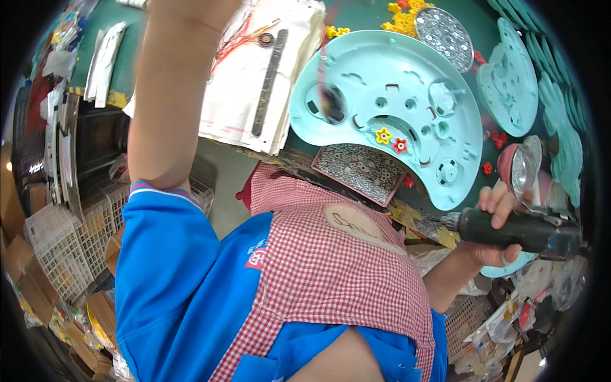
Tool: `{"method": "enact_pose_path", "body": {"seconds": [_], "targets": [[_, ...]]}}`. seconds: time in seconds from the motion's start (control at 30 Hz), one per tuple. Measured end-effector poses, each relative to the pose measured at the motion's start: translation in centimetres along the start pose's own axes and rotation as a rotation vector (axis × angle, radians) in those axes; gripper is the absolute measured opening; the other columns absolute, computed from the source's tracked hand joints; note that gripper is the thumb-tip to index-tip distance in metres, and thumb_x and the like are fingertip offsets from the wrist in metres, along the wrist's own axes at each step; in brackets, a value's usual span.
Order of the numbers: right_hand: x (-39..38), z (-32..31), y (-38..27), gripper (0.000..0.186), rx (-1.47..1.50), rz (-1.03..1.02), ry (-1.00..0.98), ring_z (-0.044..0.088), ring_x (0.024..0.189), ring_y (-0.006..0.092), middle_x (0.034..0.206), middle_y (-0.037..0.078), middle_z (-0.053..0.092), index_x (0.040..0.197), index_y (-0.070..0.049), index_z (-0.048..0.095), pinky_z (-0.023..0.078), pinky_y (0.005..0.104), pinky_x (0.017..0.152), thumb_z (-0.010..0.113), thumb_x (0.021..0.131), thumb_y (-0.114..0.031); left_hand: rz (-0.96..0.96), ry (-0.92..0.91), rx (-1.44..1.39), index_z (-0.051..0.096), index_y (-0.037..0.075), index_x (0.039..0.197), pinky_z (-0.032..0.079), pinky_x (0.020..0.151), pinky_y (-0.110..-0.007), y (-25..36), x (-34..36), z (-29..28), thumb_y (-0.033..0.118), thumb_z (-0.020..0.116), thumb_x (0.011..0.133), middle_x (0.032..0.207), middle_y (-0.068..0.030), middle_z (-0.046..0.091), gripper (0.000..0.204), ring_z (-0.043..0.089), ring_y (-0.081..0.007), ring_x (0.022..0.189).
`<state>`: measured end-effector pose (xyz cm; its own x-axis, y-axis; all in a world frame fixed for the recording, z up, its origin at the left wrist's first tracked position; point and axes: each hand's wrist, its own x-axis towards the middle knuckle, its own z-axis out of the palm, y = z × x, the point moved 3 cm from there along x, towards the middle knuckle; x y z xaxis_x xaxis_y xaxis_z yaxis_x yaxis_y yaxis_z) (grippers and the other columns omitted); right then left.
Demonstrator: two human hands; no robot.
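My right hand (499,213) is wrapped round a dark power screwdriver (515,230), its bit end toward the left, beside the bench edge. My left forearm (167,95) reaches up past the top edge, and the hand is out of the picture. In front of me lies a turquoise kidney-shaped plastic shell (407,76), its hollow side with posts and slots upward. A yellow star-shaped piece (383,135) and a red one (400,146) sit in its inner curve. Over the shell's left end, a dark round part (332,105) on reddish wires is smeared by motion.
A screw tray (363,172) sits under the shell's near edge. Behind are a round tin of screws (443,39) and yellow pieces (407,19). White papers (232,108) bear a dark strip (270,83) and red wires. More turquoise shells (507,83) stand right.
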<state>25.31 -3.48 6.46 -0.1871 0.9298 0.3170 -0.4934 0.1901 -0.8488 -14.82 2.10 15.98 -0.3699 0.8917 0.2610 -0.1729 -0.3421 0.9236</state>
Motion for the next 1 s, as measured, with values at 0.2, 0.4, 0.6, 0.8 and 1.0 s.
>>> {"method": "enact_pose_path", "body": {"seconds": [0.2,0.4,0.6,0.8,1.0], "targets": [[-0.6,1.8,0.5,0.089,0.015,0.11,-0.088,0.043,0.066,0.0132,0.071,-0.001,0.048,0.137,-0.006,0.039,0.037,0.0296,0.063,0.072,0.074,-0.06,-0.3,-0.248,0.467,0.071,0.005,0.098,0.044,0.065,-0.02,-15.1,-6.0,-2.1,0.021,0.065,0.093,0.079,-0.0002,0.064,0.018,0.057,-0.0087,0.071],[-0.6,4.1,2.6,0.104,-0.04,0.362,-0.011,0.054,0.07,0.017,0.077,0.005,0.054,0.143,0.002,0.03,0.047,0.0318,0.068,0.081,0.07,-0.052,0.007,-0.237,0.792,0.072,0.008,0.1,0.049,0.066,-0.026,-12.2,-6.5,0.1,0.014,0.069,0.086,0.078,-0.0061,0.068,0.016,0.062,-0.0136,0.067],[-1.9,5.8,7.1,0.092,-0.091,0.347,0.096,0.058,0.075,0.0162,0.08,0.006,0.058,0.135,0.004,0.041,0.048,0.0296,0.072,0.084,0.068,-0.043,0.077,-0.208,0.145,0.07,0.0,0.097,0.048,0.078,-0.024,-10.8,-4.3,-0.5,0.01,0.059,0.095,0.092,-0.0044,0.07,0.015,0.063,-0.0109,0.083],[-3.0,7.5,9.3,0.08,-0.083,0.191,0.11,0.057,0.076,0.0173,0.082,0.008,0.058,0.129,0.003,0.041,0.049,0.0318,0.075,0.081,0.074,-0.041,-0.179,-0.405,-0.046,0.065,-0.001,0.114,0.047,0.075,-0.025,-10.1,-5.3,1.6,0.012,0.05,0.1,0.085,-0.0025,0.066,0.024,0.06,-0.012,0.079],[-3.3,8.1,9.9,0.076,-0.226,0.197,0.049,0.053,0.072,0.0173,0.081,0.005,0.054,0.128,-0.002,0.04,0.045,0.037,0.073,0.072,0.077,-0.049,0.238,-0.367,0.57,0.071,0.007,0.103,0.051,0.066,-0.028,-12.8,-10.4,3.6,0.01,0.065,0.087,0.077,-0.0078,0.07,0.017,0.067,-0.0178,0.07]]}}
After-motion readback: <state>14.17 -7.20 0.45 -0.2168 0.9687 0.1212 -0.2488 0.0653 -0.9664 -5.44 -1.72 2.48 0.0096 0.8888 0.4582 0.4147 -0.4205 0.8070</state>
